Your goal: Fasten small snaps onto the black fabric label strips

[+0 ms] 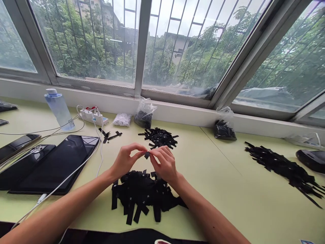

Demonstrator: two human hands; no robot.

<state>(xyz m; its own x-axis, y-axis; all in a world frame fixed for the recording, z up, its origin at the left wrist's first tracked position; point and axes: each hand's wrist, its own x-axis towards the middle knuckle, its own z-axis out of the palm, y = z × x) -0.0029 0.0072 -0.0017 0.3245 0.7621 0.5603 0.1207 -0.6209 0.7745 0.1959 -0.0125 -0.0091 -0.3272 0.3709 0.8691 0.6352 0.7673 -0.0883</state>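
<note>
Between the fingertips of both hands is a small black fabric strip (pixel 147 155), held just above the table. My left hand (pixel 126 158) pinches it from the left, thumb and forefinger together. From the right, my right hand (pixel 165 162) grips the same strip, its other fingers curled. Below the hands lies a large heap of black fabric strips (pixel 142 193), some with small white letter marks; the forearms cover part of its edges. Just beyond the fingers spreads a smaller pile of black strips (pixel 161 136).
At left lie a black tablet (pixel 58 162) and phones with white cables, near a water bottle (pixel 60 110) and a power strip (pixel 93 117). Clear bags (pixel 144 115) of black pieces stand along the window ledge. Another strip pile (pixel 281 169) lies at right.
</note>
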